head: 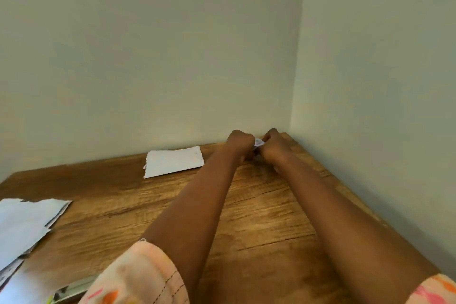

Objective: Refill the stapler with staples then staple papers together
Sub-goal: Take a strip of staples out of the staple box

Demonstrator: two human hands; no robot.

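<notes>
Both arms reach to the far right corner of the wooden table [259,205]. My left hand [240,144] and my right hand [274,147] are curled and held close together around a small pale object [258,142] between them. Only a sliver of that object shows, so I cannot tell what it is. No stapler is plainly visible. A white sheet of paper [174,161] with a torn left edge lies flat near the back wall, left of my hands. A stack of white papers [24,224] lies at the table's left edge.
Walls close the table in at the back and on the right, meeting in the corner just beyond my hands. A dark-edged flat item [74,289] pokes out at the bottom left beside my patterned sleeve [138,276].
</notes>
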